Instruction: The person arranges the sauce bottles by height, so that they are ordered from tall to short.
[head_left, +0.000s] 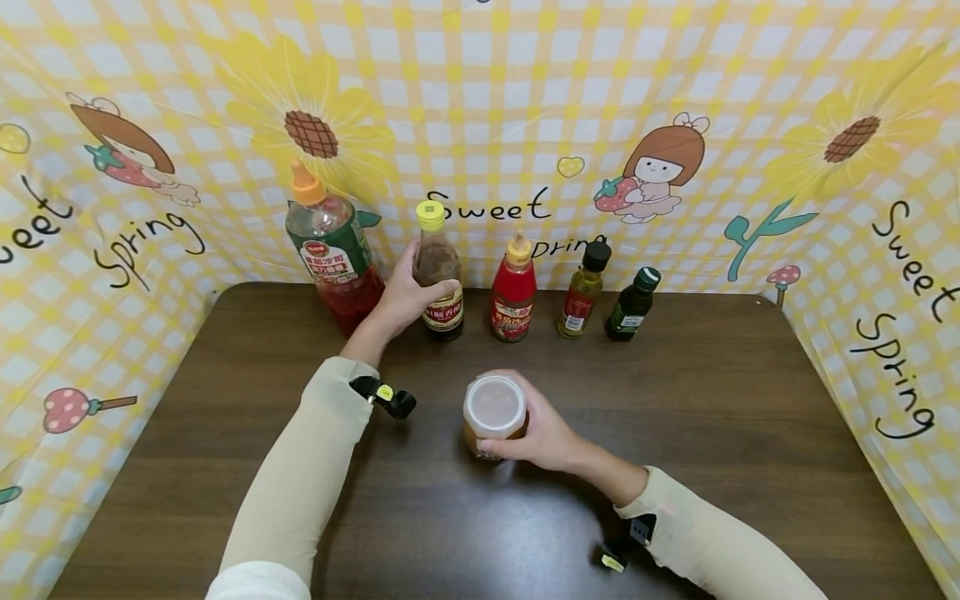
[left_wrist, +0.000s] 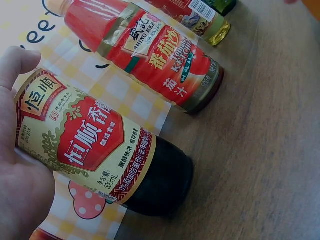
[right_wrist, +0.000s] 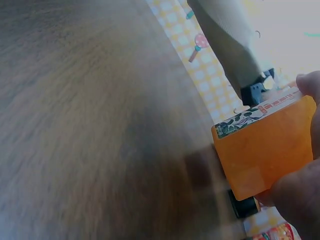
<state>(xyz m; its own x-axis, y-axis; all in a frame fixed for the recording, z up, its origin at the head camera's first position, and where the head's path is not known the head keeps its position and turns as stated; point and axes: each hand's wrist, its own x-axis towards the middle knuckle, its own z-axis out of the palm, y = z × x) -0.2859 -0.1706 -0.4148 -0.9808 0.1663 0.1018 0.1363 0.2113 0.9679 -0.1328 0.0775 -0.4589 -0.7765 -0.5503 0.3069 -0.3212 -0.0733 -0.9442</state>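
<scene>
In the head view my left hand [head_left: 407,293] grips a vinegar bottle [head_left: 444,315] with a yellow cap, which stands in the back row. Its cream and red label [left_wrist: 95,130] faces the left wrist camera, thumb and palm against the bottle's upper body. Nearer the front, my right hand [head_left: 551,435] holds a jar [head_left: 495,404] with a whitish lid around its side. Orange contents fill the jar [right_wrist: 270,150] in the right wrist view, where a leafy label strip also shows. Whether the jar touches the table I cannot tell.
A large ketchup bottle [head_left: 341,267] with an orange nozzle stands left of the vinegar, partly behind my left hand. To the right are a smaller red ketchup bottle [head_left: 513,292], a black-capped bottle [head_left: 581,296] and a small dark green bottle [head_left: 633,308]. A checked cloth [head_left: 480,100] hangs behind the brown table [head_left: 712,400].
</scene>
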